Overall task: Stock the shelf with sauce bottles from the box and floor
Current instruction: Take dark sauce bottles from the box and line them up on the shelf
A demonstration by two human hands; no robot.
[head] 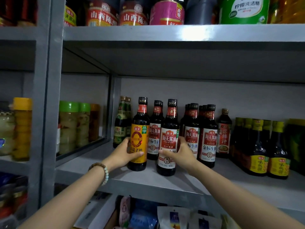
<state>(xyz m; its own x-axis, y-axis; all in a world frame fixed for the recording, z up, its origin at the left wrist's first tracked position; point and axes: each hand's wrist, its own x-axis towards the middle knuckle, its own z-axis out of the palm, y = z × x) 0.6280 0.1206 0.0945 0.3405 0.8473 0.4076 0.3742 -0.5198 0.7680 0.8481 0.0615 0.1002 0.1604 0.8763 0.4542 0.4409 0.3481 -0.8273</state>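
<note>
Two dark sauce bottles stand at the front of a grey painted shelf board (181,184), each held by one hand. The left hand (127,152) grips the dark glass sauce bottle with an orange label (138,138); its fingers (127,140) curl round the left side and the thumb lies across the label. The right hand (179,152) grips the dark glass sauce bottle with a white and red label (168,141), thumb on the front and fingers wrapped round the right side. Both bottles are upright, close together and resting on the board. A string of brown and pale green beads (101,171) circles the left wrist.

Behind them stands a row of matching red-and-white-labelled bottles (208,138), reaching back toward the pale wall. To their left are green-labelled bottles (121,123), and to their right a smaller bottle with a red label (224,134). Further right, dark bottles with yellow labels (267,149) form their own group.

A grey upright post (49,96) divides this bay from the next, where clear jars with green lids (69,126) and a tall jar with a yellow lid (22,128) hold pale pickles. The upper grey shelf (165,33) carries large red-labelled bottles (102,15) and a green plastic container (244,10). Below the board, pale and blue packets (173,217) lie in dim light.
</note>
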